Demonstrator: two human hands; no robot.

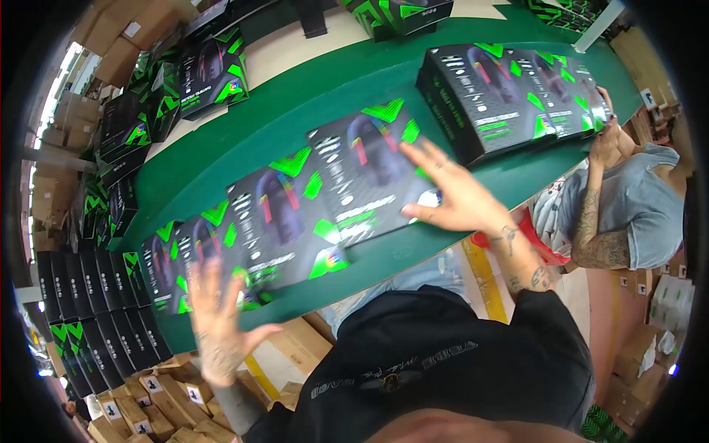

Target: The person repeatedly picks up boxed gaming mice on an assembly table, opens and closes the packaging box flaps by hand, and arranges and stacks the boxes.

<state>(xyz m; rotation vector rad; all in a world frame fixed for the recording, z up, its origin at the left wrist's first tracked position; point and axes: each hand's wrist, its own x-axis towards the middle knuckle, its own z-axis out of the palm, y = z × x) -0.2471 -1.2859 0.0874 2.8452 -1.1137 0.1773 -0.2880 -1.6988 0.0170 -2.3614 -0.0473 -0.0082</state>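
Observation:
A row of black and green gaming mouse boxes lies overlapping on the green table. My right hand (461, 193) is open, its fingers and thumb spread against the right side of the rightmost box (362, 173) in this row. Left of it lies another mouse box (277, 221), then two more (199, 240) (159, 258) partly covered. My left hand (220, 314), slightly blurred, is open with fingers spread in front of the boxes at the left end. Whether its fingertips touch them I cannot tell.
More mouse boxes (487, 100) stand at the right, where a co-worker's hands (605, 133) touch the far end. Stacked boxes (96, 317) are at the left. Several boxes (214, 74) sit across the green table (295, 92). Cardboard cartons (148, 406) lie below.

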